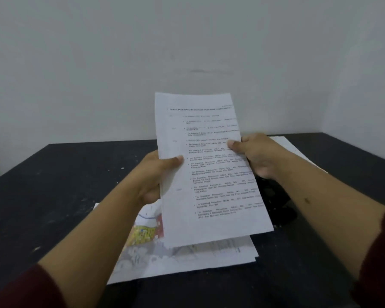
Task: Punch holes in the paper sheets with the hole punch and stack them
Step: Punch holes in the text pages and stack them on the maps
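While both hands are up off the desk, they're holding a printed sheaf of paper (209, 170) in the air, tilted a bit so its top leans toward 11 o'clock. The left hand (158, 174) is pinching the left edge, thumb pressing on the front, fingers curling behind. The right hand (256, 154) is clamping the right edge the same way, a little higher up. Text on the top page is too blurry to read.

Down on the black table (53, 196), a stack of papers (187, 258) with a colourful map print is lying at about 6 o'clock from the held sheets, partly hiding under them. Another white sheet (298, 152) is sitting at 2 o'clock behind the right hand. Something black, probably the hole punch (273, 196), is peeking out at 4 o'clock, mostly covered. Dark red sleeves (382, 252) are showing at both wrists.
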